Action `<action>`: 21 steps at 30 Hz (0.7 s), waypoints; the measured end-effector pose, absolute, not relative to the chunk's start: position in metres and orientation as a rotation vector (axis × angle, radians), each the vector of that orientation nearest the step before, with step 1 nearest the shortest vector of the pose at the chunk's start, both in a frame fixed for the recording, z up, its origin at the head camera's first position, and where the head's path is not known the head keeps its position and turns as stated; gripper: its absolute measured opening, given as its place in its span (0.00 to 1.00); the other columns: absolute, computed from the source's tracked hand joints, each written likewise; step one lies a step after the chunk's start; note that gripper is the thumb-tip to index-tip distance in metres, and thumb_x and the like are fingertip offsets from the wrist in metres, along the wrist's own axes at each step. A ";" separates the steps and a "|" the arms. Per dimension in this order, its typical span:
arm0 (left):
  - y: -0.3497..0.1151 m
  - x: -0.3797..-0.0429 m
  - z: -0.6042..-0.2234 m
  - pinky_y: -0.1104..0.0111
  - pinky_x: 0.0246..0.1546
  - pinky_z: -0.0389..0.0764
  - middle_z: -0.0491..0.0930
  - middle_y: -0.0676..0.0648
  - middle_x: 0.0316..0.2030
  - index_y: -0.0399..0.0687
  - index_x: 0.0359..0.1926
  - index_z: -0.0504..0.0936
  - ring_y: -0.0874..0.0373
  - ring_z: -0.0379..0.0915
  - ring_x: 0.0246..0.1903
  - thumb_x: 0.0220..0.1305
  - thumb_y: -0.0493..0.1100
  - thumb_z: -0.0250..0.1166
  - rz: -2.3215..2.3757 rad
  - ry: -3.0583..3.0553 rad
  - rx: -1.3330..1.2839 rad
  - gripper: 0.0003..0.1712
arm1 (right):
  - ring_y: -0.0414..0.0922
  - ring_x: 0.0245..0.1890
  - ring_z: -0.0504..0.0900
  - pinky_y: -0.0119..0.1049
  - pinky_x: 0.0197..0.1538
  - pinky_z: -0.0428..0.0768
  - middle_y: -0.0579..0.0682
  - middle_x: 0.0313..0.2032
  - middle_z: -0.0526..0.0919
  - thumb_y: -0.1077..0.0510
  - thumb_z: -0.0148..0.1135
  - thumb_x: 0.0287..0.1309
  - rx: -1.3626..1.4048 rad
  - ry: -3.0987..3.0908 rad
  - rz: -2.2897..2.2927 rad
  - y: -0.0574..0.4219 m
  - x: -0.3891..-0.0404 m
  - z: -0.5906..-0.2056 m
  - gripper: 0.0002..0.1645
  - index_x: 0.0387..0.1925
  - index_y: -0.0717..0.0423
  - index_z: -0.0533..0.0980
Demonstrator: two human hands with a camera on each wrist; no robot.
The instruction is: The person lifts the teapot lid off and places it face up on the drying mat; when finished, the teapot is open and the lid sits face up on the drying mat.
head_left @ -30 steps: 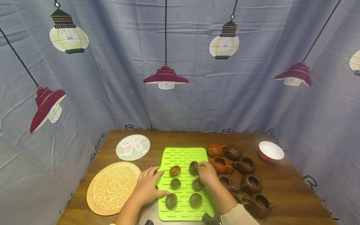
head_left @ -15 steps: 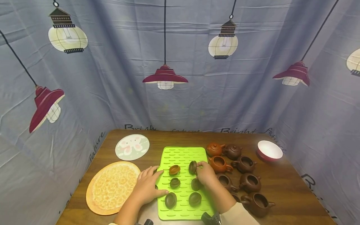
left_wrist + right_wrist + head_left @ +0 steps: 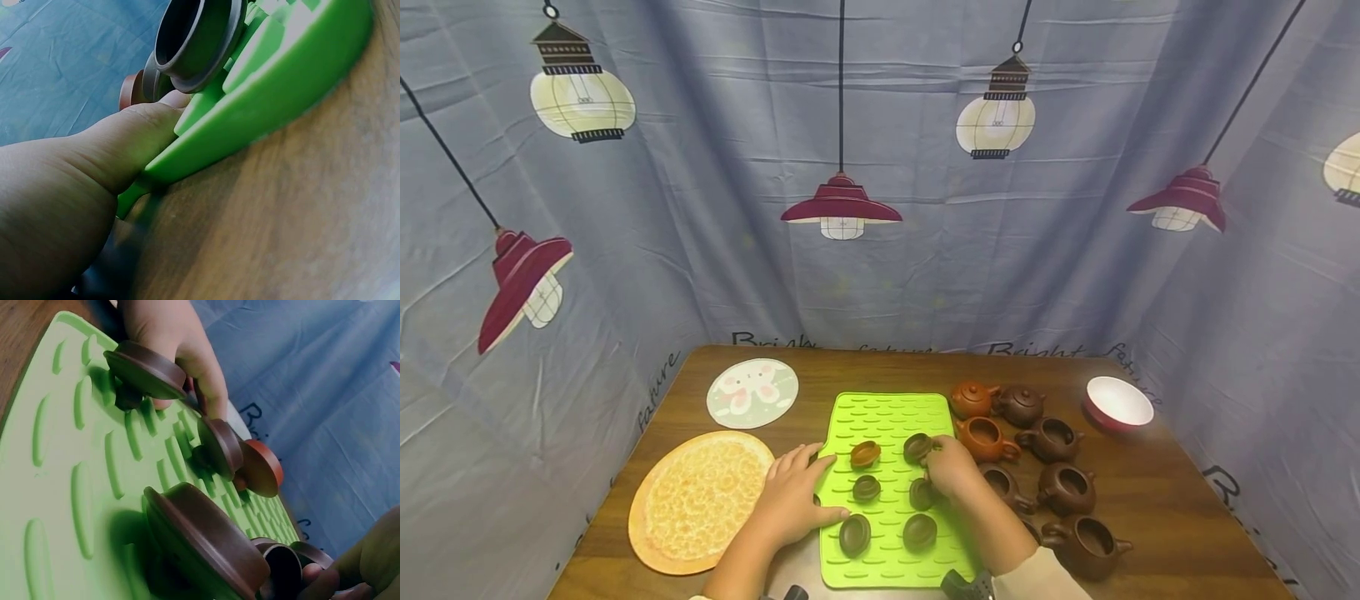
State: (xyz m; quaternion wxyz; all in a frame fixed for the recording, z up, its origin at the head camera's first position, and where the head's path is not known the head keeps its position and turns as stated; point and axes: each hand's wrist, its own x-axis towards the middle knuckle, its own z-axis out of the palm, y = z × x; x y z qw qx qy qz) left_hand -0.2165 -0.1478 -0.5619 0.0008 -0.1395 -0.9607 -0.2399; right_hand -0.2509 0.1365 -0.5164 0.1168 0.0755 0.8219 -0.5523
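Observation:
My left hand [image 3: 788, 502] rests with spread fingers on the left edge of a green ridged mat [image 3: 891, 408]; its thumb [image 3: 134, 128] lies over the rim in the left wrist view. At the mat's right side my right hand [image 3: 957, 468] pinches the edge of a dark brown teapot lid [image 3: 917, 448], low over the mat and slightly tilted. Nearer to me lies another brown lid [image 3: 921, 493], partly behind that hand. An orange lid [image 3: 865, 454] and several more brown lids [image 3: 854, 535] sit upside down with their knobs on the mat.
Right of the mat stand lidless brown teapots [image 3: 1070, 489], an orange teapot [image 3: 987, 439] and two lidded ones [image 3: 974, 399]. A red-and-white bowl [image 3: 1120, 404] is at the far right. Leftward lie a round bread-patterned mat [image 3: 702, 502] and a rabbit-print mat [image 3: 752, 393].
The brown lid at my right fingers has tipped from nearly on edge to a flatter lie. My right hand has shifted slightly; my left hand stays put.

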 end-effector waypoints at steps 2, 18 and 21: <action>-0.148 -0.216 -0.562 0.34 0.75 0.53 0.62 0.45 0.78 0.57 0.73 0.75 0.36 0.53 0.78 0.49 0.78 0.74 -0.753 -3.019 -0.441 0.55 | 0.43 0.25 0.75 0.28 0.23 0.69 0.67 0.54 0.79 0.71 0.45 0.66 0.209 2.409 -1.621 0.137 -0.249 -0.516 0.36 0.75 0.73 0.60; -0.147 -0.216 -0.563 0.34 0.75 0.53 0.62 0.45 0.78 0.57 0.73 0.75 0.37 0.53 0.78 0.49 0.78 0.73 -0.751 -3.014 -0.433 0.55 | 0.53 0.37 0.81 0.39 0.35 0.79 0.60 0.46 0.79 0.60 0.55 0.74 0.113 2.457 -1.688 0.157 -0.248 -0.489 0.26 0.69 0.62 0.69; -0.147 -0.217 -0.562 0.34 0.76 0.52 0.62 0.45 0.78 0.57 0.73 0.75 0.37 0.53 0.78 0.49 0.79 0.73 -0.748 -3.018 -0.430 0.56 | 0.54 0.39 0.82 0.41 0.37 0.81 0.60 0.48 0.80 0.58 0.57 0.74 0.112 2.486 -1.704 0.167 -0.257 -0.485 0.23 0.66 0.60 0.72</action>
